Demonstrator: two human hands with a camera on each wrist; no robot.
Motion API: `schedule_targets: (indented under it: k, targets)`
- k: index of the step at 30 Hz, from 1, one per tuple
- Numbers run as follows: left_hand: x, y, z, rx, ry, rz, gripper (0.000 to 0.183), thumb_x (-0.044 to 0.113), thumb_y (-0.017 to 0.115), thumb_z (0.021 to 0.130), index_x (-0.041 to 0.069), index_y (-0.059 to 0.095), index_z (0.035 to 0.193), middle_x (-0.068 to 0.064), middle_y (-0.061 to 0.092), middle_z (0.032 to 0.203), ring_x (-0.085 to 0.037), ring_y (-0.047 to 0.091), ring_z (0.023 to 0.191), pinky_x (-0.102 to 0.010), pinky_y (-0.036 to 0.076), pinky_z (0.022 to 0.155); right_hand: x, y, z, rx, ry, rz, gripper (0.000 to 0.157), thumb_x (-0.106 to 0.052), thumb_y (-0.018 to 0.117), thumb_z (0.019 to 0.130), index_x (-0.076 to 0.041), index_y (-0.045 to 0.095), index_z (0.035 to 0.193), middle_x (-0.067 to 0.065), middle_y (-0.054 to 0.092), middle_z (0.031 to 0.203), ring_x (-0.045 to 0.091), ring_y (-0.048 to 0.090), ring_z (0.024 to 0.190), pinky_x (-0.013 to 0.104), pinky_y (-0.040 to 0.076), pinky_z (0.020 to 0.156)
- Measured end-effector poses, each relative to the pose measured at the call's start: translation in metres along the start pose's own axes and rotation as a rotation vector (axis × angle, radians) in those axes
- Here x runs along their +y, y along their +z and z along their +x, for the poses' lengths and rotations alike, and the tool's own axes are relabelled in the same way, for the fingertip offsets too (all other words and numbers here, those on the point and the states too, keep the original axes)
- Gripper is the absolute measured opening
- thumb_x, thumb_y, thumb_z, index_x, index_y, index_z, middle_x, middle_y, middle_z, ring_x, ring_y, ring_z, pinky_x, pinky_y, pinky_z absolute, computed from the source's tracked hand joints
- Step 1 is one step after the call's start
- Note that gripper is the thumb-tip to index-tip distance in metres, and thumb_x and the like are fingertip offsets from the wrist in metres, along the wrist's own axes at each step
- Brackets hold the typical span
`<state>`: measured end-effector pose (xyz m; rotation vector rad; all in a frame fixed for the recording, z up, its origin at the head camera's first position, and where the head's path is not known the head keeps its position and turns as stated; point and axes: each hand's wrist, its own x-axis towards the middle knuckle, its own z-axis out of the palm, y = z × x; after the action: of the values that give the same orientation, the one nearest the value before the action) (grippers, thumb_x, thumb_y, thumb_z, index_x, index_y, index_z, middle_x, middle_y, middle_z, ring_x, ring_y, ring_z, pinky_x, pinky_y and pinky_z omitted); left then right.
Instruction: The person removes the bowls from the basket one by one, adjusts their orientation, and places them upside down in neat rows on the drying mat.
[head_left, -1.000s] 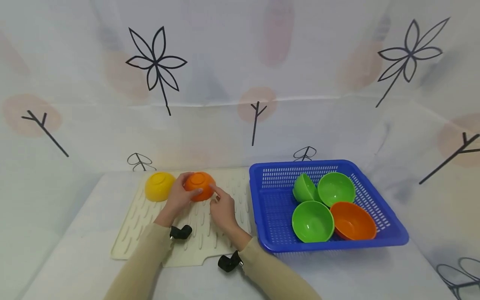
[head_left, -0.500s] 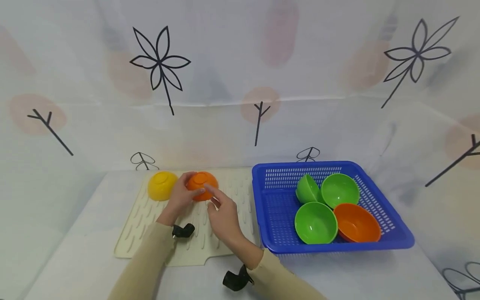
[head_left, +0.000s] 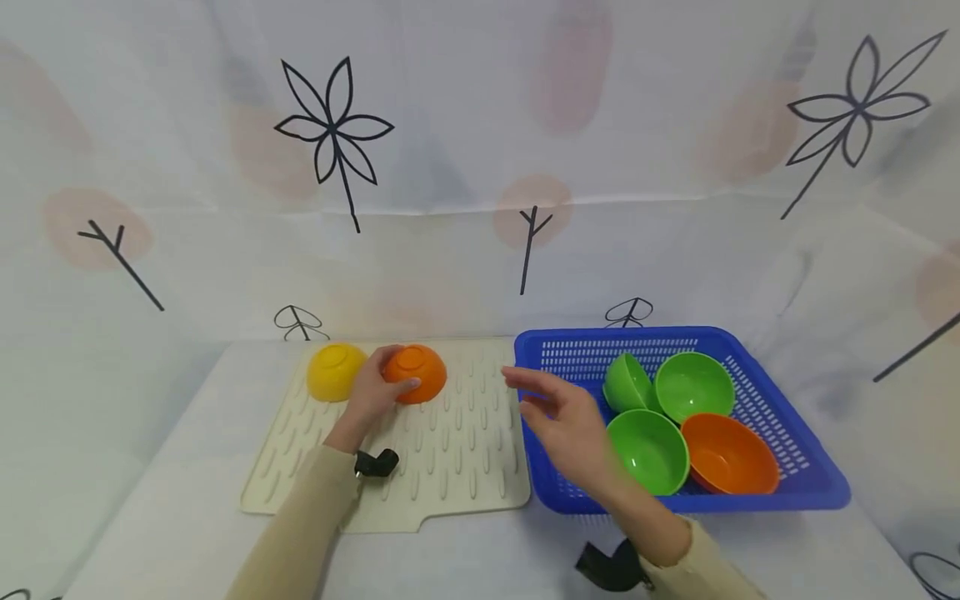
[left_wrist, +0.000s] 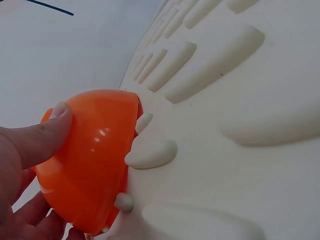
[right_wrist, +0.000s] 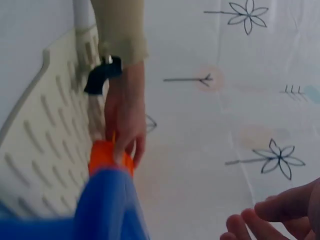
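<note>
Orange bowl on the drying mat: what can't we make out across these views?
- Orange bowl, head view: near-left side hidden by the left hand.
- Left wrist view: the bowl's base is cut off by the thumb and frame edge.
- Right wrist view: blurred, mostly hidden behind the blue basket.

From the head we look forward and down from well above the drying mat (head_left: 442,442), taking in the whole of it, with the blue basket (head_left: 750,500) beside it on the right. From the left wrist we sit almost on the mat, facing the upturned orange bowl (left_wrist: 90,160). From the right wrist we look back across the mat from beside the basket, and again see that bowl.
</note>
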<state>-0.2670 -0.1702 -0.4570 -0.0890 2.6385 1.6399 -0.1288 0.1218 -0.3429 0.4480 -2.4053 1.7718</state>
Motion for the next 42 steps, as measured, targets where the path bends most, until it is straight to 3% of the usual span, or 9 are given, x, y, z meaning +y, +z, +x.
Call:
schedule_targets:
  k: [9,16,24,29,33,37,42]
  targets:
    - [0.002,0.001,-0.002,0.004,0.010,0.004,0.065,0.017,0.079,0.088,0.017,0.046,0.144,-0.005,0.047,0.147,-0.028,0.044,0.132,-0.047,0.032,0.115,0.020,-0.121,0.000,-0.158,0.137,-0.440,0.037,0.000,0.064,0.095,-0.001,0.061,0.132,0.019,0.062,0.130,0.039,0.059,0.118,0.047,0.051,0.095]
    - [0.003,0.002,0.000,-0.001,0.010,0.012,0.065,0.018,0.079,0.087,0.018,0.046,0.144,-0.005,0.047,0.146,-0.027,0.045,0.131,-0.048,0.033,0.114,0.042,-0.169,0.012,-0.348,0.217,-0.606,0.046,-0.012,0.071,0.092,0.004,0.058,0.133,0.022,0.064,0.125,0.042,0.059,0.116,0.053,0.053,0.091]
    - [0.003,0.001,-0.002,-0.016,0.000,0.011,0.066,0.019,0.079,0.087,0.017,0.045,0.144,-0.006,0.046,0.148,-0.029,0.045,0.131,-0.049,0.033,0.114,0.055,-0.182,0.031,-0.497,0.339,-0.558,0.056,-0.012,0.074,0.087,0.012,0.052,0.132,0.028,0.064,0.118,0.039,0.066,0.102,0.046,0.059,0.078]
    - [0.003,-0.001,-0.002,-0.027,-0.002,-0.004,0.067,0.019,0.079,0.087,0.018,0.045,0.144,-0.006,0.045,0.149,-0.028,0.044,0.132,-0.049,0.033,0.114,0.060,-0.182,0.033,-0.562,0.438,-0.566,0.066,-0.016,0.078,0.085,0.015,0.047,0.135,0.027,0.065,0.114,0.033,0.068,0.092,0.045,0.060,0.071]
    - [0.003,-0.002,-0.001,-0.039,-0.004,-0.022,0.067,0.019,0.079,0.087,0.018,0.044,0.145,-0.005,0.044,0.150,-0.028,0.044,0.133,-0.049,0.032,0.114,0.063,-0.181,0.032,-0.592,0.470,-0.568,0.069,-0.014,0.079,0.083,0.015,0.045,0.136,0.023,0.067,0.111,0.033,0.068,0.092,0.045,0.060,0.069]
    - [0.005,-0.003,-0.002,-0.046,-0.005,-0.017,0.067,0.019,0.078,0.088,0.018,0.044,0.145,-0.006,0.043,0.151,-0.029,0.043,0.133,-0.050,0.032,0.114,0.063,-0.181,0.031,-0.587,0.480,-0.546,0.067,-0.008,0.077,0.083,0.015,0.045,0.136,0.022,0.068,0.109,0.034,0.067,0.093,0.045,0.060,0.070]
    - [0.005,-0.003,-0.002,-0.050,-0.010,-0.012,0.068,0.020,0.079,0.087,0.017,0.044,0.145,-0.007,0.044,0.150,-0.030,0.044,0.132,-0.051,0.032,0.114,0.063,-0.181,0.029,-0.564,0.485,-0.539,0.049,0.000,0.074,0.082,0.011,0.055,0.126,0.018,0.068,0.105,0.032,0.067,0.091,0.043,0.061,0.070]
